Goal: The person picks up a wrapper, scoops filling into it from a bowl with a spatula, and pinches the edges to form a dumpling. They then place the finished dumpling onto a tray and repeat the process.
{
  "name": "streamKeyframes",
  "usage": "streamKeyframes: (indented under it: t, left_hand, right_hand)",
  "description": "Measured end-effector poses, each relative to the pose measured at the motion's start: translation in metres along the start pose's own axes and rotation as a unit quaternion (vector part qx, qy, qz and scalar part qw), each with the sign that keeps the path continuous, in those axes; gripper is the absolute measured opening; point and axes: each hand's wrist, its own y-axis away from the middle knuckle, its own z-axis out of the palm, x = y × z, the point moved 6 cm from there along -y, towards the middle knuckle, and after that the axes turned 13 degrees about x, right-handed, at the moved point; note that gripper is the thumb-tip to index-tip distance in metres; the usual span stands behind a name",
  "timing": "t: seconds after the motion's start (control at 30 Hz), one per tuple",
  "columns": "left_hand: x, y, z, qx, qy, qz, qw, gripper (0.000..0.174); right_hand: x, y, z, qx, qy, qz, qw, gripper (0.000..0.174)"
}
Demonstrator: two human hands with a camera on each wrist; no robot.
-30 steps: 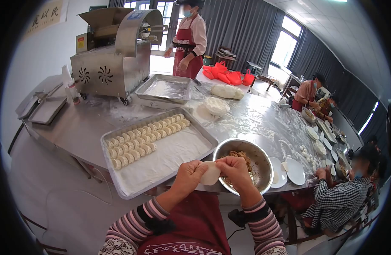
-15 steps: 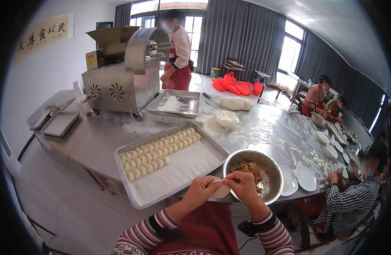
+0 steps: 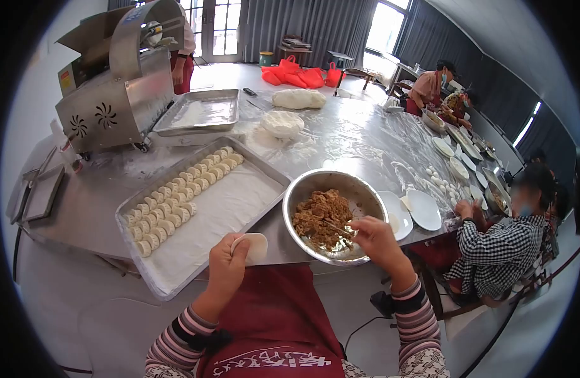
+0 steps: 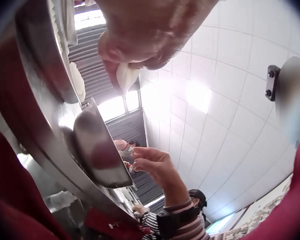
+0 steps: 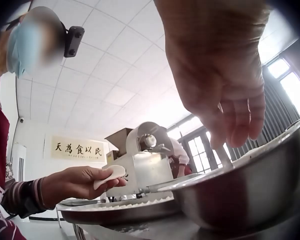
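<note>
My left hand (image 3: 228,268) pinches a round, flat dumpling wrapper (image 3: 257,248) between thumb and fingers, in front of the tray's near corner. The right hand (image 3: 378,246) is over the near right side of a steel bowl (image 3: 379,208), gripping a thin metal utensil (image 5: 223,156) by its handle. The utensil's lower end is hidden in the brown minced filling (image 3: 321,214) heaped in the bowl. Left of the bowl lies a metal tray (image 3: 195,268) lined with white cloth, with rows of folded dumplings (image 3: 170,220) along its left side.
Two white plates (image 3: 425,211) stand right of the bowl. Dough lumps (image 3: 282,125) and a floured shallow tray (image 3: 199,113) lie farther back, beside a steel machine (image 3: 117,107). A person in a checked shirt (image 3: 501,249) works at the right edge; small dough pieces (image 3: 444,184) lie nearby.
Both hands were together on the wrapper. Now the left hand has drawn left with it, and the right has moved to the bowl and taken hold of the metal utensil. The head view has shifted.
</note>
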Motion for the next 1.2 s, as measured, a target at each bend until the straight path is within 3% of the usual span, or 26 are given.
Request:
streamKeyframes:
  t: [0.03,0.1,0.2,0.3,0.5,0.57,0.63,0.7,0.77,0.83,1.03,1.1,1.2]
  left_hand:
    - [-0.013,0.002,0.004,-0.001,-0.001,-0.002,1.000,0.017]
    - [-0.049,0.012,0.018,-0.047,0.236,-0.199,0.950,0.020]
    - [-0.050,0.027,0.032,-0.106,0.318,-0.280,0.900,0.028]
    - [-0.048,0.034,0.035,-0.102,0.293,-0.289,0.906,0.029]
    - [-0.057,0.038,0.042,-0.129,0.261,-0.270,0.918,0.028]
    - [-0.060,0.041,0.044,-0.130,0.270,-0.276,0.913,0.029]
    - [-0.059,0.040,0.042,-0.130,0.280,-0.279,0.909,0.029]
    - [-0.059,0.042,0.041,-0.121,0.277,-0.299,0.905,0.030]
    - [-0.061,0.041,0.042,-0.125,0.278,-0.300,0.904,0.031]
    - [-0.060,0.041,0.043,-0.130,0.277,-0.300,0.903,0.032]
    - [-0.060,0.051,0.054,-0.130,0.293,-0.333,0.887,0.028]
    - [-0.059,0.048,0.046,-0.124,0.261,-0.302,0.908,0.025]
    - [-0.060,0.049,0.043,-0.120,0.255,-0.299,0.912,0.023]
  right_hand:
    - [0.000,0.004,0.003,-0.001,0.000,0.002,1.000,0.025]
    - [0.000,0.007,0.014,-0.032,0.005,0.019,0.999,0.027]
    - [0.014,-0.001,0.036,-0.034,-0.017,-0.037,0.999,0.022]
    - [0.016,-0.014,0.047,-0.023,-0.042,-0.081,0.996,0.015]
    - [0.016,-0.029,0.054,-0.010,0.038,-0.137,0.990,0.011]
    - [0.021,-0.032,0.043,0.040,0.003,-0.063,0.997,0.010]
    - [0.020,-0.028,0.028,0.074,-0.019,-0.050,0.996,0.008]
    - [0.036,-0.022,0.011,0.125,-0.126,0.112,0.978,0.006]
    - [0.045,-0.018,0.004,0.141,-0.132,0.124,0.973,0.006]
    - [0.061,-0.013,0.016,0.081,-0.114,0.153,0.978,0.008]
    - [0.043,-0.020,0.018,0.077,-0.012,0.007,0.997,0.011]
    - [0.058,-0.013,0.011,0.100,-0.052,0.111,0.987,0.013]
    - [0.067,-0.010,-0.005,0.177,-0.131,0.177,0.959,0.013]
